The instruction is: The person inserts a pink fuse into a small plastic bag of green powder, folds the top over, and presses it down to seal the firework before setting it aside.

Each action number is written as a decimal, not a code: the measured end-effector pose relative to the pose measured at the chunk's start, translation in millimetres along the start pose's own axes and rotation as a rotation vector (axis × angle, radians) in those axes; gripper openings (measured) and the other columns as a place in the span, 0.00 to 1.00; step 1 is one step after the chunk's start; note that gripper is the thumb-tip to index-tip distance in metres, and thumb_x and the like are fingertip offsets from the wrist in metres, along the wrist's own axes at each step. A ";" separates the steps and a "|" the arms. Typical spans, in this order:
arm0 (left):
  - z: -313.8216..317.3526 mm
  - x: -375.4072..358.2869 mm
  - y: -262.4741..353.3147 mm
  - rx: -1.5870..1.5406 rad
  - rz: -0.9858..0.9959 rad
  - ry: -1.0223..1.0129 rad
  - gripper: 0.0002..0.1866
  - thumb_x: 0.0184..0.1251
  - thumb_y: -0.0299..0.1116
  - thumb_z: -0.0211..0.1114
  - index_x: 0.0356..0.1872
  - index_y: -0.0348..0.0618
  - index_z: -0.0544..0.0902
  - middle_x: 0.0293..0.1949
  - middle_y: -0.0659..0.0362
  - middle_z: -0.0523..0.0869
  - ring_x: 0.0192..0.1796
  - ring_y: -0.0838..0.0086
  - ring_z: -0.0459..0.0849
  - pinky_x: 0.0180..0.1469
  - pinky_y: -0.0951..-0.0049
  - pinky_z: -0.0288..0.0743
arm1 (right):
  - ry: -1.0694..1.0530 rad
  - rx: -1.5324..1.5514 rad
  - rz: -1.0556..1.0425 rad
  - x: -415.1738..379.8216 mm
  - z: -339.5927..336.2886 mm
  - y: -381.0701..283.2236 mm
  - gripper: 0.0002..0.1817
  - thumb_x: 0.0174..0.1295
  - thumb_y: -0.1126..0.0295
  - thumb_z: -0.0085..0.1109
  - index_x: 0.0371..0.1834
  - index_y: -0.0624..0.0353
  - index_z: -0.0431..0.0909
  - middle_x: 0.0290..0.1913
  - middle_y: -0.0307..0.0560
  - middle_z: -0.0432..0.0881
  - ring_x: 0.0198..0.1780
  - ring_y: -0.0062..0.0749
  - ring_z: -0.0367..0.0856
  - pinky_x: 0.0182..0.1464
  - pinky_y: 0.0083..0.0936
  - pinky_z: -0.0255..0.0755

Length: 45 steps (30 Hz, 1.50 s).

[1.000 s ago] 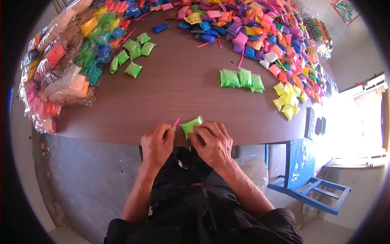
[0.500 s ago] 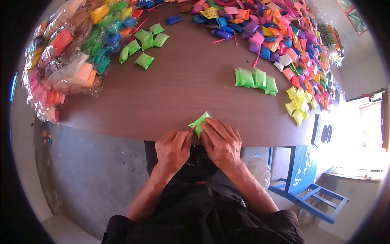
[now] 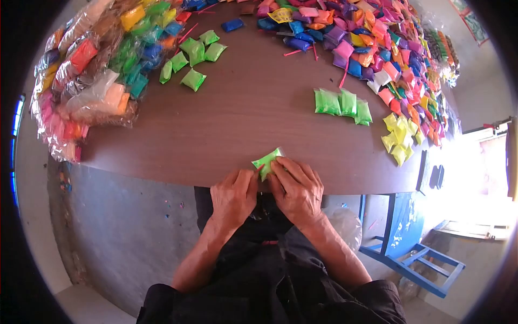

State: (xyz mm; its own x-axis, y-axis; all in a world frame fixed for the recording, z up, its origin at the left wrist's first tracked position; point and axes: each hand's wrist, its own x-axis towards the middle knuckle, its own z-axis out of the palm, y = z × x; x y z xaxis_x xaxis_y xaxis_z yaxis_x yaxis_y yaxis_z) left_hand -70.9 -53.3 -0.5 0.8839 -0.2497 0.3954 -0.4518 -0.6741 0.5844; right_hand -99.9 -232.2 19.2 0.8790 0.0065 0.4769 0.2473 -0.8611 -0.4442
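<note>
A small clear packet with bright green filling (image 3: 266, 160) lies at the table's near edge, between my hands. My right hand (image 3: 298, 190) grips its right side, fingers on top and thumb toward the near edge. In my left hand (image 3: 233, 195), thumb and fingers pinch a thin pink stick (image 3: 260, 168), its tip at the packet's lower left side. Most of the stick is hidden by my fingers. Three similar green packets (image 3: 348, 103) lie together ahead on the right, and several more (image 3: 195, 53) sit farther off on the left.
Wrapped bundles of coloured packets (image 3: 81, 81) pile up on the left of the brown table (image 3: 216, 124). A large heap of loose mixed packets (image 3: 372, 48) covers the far right, with yellow packets (image 3: 400, 137) at its near end. A blue chair (image 3: 402, 232) stands at the right.
Less of the pink stick shows beyond my left fingers, which sit slightly closer to the packet. The whole view has shifted a little; my right hand keeps its hold.
</note>
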 end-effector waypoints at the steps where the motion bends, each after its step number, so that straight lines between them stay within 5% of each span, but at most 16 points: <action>1: 0.5 4.0 -1.6 0.015 -0.022 -0.005 0.06 0.74 0.27 0.76 0.38 0.43 0.86 0.32 0.50 0.88 0.33 0.48 0.89 0.34 0.52 0.79 | -0.001 -0.006 -0.003 -1.0 0.3 0.8 0.14 0.64 0.70 0.80 0.53 0.55 0.94 0.57 0.42 0.92 0.55 0.42 0.92 0.53 0.40 0.85; 3: -2.5 12.6 -7.1 0.051 -0.060 -0.008 0.06 0.75 0.27 0.76 0.38 0.43 0.86 0.31 0.50 0.88 0.33 0.48 0.89 0.34 0.52 0.79 | 0.005 -0.015 -0.013 -0.4 3.5 2.5 0.13 0.67 0.66 0.79 0.53 0.53 0.94 0.57 0.39 0.91 0.55 0.40 0.91 0.52 0.40 0.85; 6: -8.1 16.9 -9.0 -0.017 0.000 0.051 0.11 0.75 0.28 0.75 0.33 0.44 0.81 0.29 0.54 0.83 0.29 0.51 0.87 0.32 0.51 0.78 | 0.028 0.014 0.001 3.8 0.9 -1.7 0.14 0.61 0.72 0.82 0.50 0.57 0.95 0.54 0.44 0.93 0.51 0.45 0.92 0.52 0.40 0.87; 12: -3.1 2.9 -4.1 0.009 0.013 0.000 0.08 0.73 0.26 0.77 0.36 0.43 0.84 0.31 0.51 0.86 0.32 0.49 0.88 0.33 0.52 0.79 | 0.032 -0.002 0.012 -1.1 6.9 2.3 0.13 0.64 0.66 0.80 0.51 0.54 0.94 0.55 0.39 0.91 0.50 0.41 0.91 0.51 0.39 0.86; 32: -7.0 -2.6 -2.1 -0.046 0.057 0.008 0.06 0.72 0.23 0.76 0.37 0.42 0.86 0.31 0.50 0.87 0.32 0.48 0.89 0.34 0.52 0.79 | 0.050 0.036 0.066 4.5 4.0 -5.5 0.12 0.62 0.72 0.82 0.48 0.57 0.95 0.52 0.42 0.93 0.47 0.44 0.92 0.51 0.38 0.87; 45: -4.7 6.6 -15.5 0.102 -0.001 0.000 0.07 0.75 0.31 0.76 0.36 0.47 0.85 0.31 0.52 0.88 0.33 0.48 0.90 0.34 0.49 0.80 | 0.079 0.040 0.044 0.8 9.2 0.0 0.12 0.62 0.68 0.82 0.48 0.55 0.94 0.53 0.40 0.92 0.47 0.42 0.90 0.49 0.39 0.86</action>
State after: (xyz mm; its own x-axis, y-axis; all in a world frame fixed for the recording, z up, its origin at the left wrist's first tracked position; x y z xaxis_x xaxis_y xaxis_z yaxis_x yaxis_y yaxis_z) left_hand -58.6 -41.3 -3.6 0.8843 -0.2487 0.3952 -0.4363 -0.7418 0.5093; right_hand -95.4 -227.5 12.6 0.8546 -0.0723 0.5143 0.2272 -0.8385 -0.4953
